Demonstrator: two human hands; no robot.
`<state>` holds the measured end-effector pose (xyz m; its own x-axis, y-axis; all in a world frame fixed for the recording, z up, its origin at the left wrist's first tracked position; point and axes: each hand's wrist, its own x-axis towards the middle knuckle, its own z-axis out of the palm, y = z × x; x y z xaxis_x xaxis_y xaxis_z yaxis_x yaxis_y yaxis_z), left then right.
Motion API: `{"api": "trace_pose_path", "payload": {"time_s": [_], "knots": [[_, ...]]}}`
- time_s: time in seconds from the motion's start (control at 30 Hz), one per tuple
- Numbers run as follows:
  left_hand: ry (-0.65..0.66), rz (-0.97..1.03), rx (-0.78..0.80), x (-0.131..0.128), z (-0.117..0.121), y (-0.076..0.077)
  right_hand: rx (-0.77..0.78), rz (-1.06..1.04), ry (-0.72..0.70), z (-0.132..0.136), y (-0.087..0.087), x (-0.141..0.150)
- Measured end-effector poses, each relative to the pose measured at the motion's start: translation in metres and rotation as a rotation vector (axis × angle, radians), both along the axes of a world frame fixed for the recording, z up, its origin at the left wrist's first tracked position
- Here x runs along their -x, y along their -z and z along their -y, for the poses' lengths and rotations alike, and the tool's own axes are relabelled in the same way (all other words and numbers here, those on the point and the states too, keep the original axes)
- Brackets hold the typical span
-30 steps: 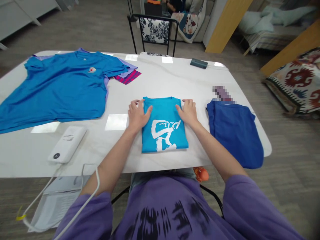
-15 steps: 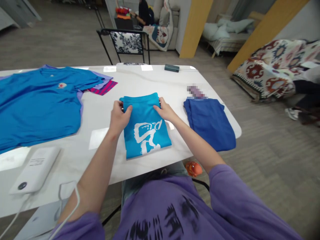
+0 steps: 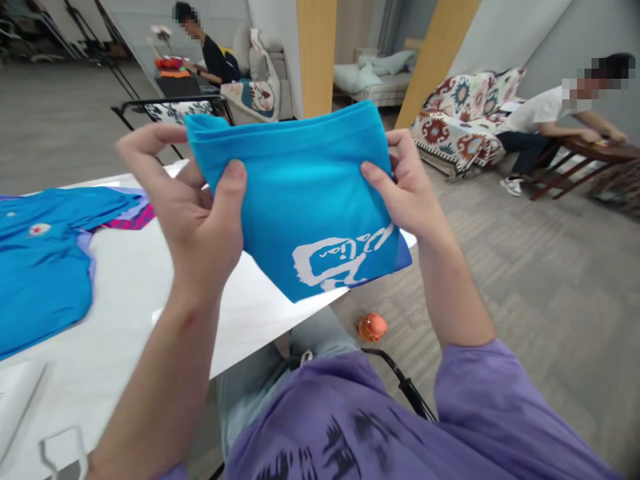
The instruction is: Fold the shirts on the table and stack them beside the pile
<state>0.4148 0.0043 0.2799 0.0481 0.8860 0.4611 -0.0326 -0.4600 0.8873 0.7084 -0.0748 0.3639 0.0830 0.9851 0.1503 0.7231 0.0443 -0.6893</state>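
Observation:
Lifted off the table, a folded bright blue T-shirt (image 3: pixel 305 193) with white lettering hangs between my two hands. My left hand (image 3: pixel 195 200) grips its upper left edge, thumb in front and fingers behind. At the upper right edge, my right hand (image 3: pixel 407 180) pinches the cloth in the same way. Behind the shirt's lower right corner, a bit of the dark blue folded garment (image 3: pixel 404 255) shows; the rest of it is hidden. A spread blue T-shirt (image 3: pixel 45 267) with a small badge lies at the left, over purple and red-striped cloth (image 3: pixel 133 219).
The white table (image 3: pixel 135 320) runs under the clothes, with a white device (image 3: pixel 17 400) at its left front. A black-framed chair (image 3: pixel 170 110) stands beyond. An orange-topped bottle (image 3: pixel 373 327) is on the floor. Two people sit farther off, one at the back (image 3: pixel 215 57), one at right (image 3: pixel 545 110).
Both hands have raised the folded T-shirt from the table toward the camera and over to the right, in front of the dark blue garment. The view has turned right.

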Motion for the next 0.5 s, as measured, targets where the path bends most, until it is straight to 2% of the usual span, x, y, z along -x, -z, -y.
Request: {"api": "trace_pose_path", "payload": {"time_s": [0.07, 0.13, 0.2, 0.3, 0.37, 0.4, 0.5], "knots": [[0.081, 0.009, 0.078, -0.043, -0.004, 0.001, 0.017, 0.033, 0.024, 0.000, -0.011, -0.042], [0.157, 0.006, 0.184, -0.093, -0.016, 0.023, 0.056, 0.022, 0.051, -0.007, -0.001, -0.085], [0.204, -0.007, 0.285, -0.143, -0.032, 0.060, 0.121, 0.044, 0.099, -0.018, 0.026, -0.125], [0.182, -0.179, 0.464, -0.201, -0.049, 0.122, 0.273, 0.229, 0.267, -0.034, 0.085, -0.172], [0.114, -0.396, 0.498, -0.220, -0.043, 0.150, 0.366, 0.396, 0.376, -0.036, 0.120, -0.190], [0.099, -0.495, 0.460, -0.223, -0.035, 0.158, 0.398, 0.470, 0.397, -0.035, 0.135, -0.194], [0.195, -0.645, 0.196, -0.215, 0.009, 0.162, 0.441, 0.584, 0.310, -0.023, 0.164, -0.190]]}}
